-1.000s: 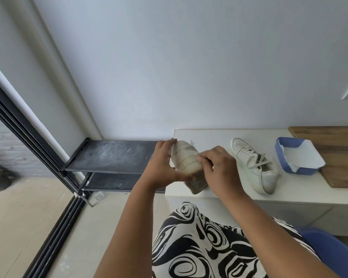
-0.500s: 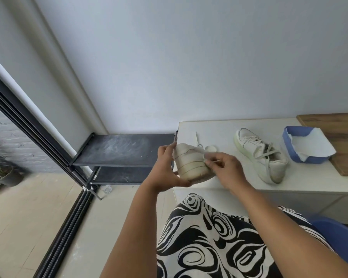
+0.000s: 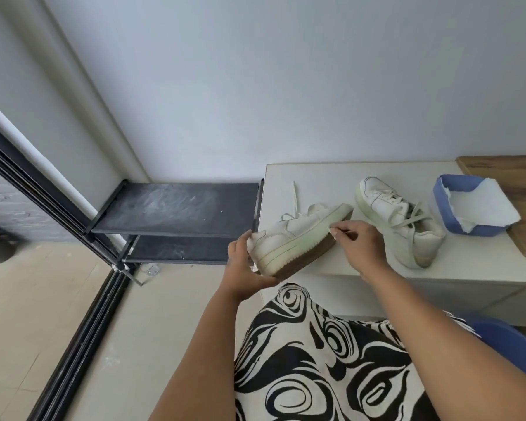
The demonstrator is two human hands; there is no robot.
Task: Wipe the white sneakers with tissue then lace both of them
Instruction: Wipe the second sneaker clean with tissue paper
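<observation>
At frame centre the left hand [image 3: 246, 268] grips the heel of the tilted white sneaker [image 3: 298, 238] while the right hand [image 3: 357, 246] pinches something small against its sole edge — apparently wiping still — so lacing waits, the second sneaker [image 3: 398, 220] lying laced right of centre.

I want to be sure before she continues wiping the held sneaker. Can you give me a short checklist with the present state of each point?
1. Left hand grips held sneaker at its heel: ok.
2. Right hand at the sole edge: ok.
3. Tissue in right hand: cannot tell.
4. Spare tissue in blue box: ok.
5. Held sneaker laced: not ok, loose lace hangs.
6. Second sneaker rests on white table: ok.
</observation>
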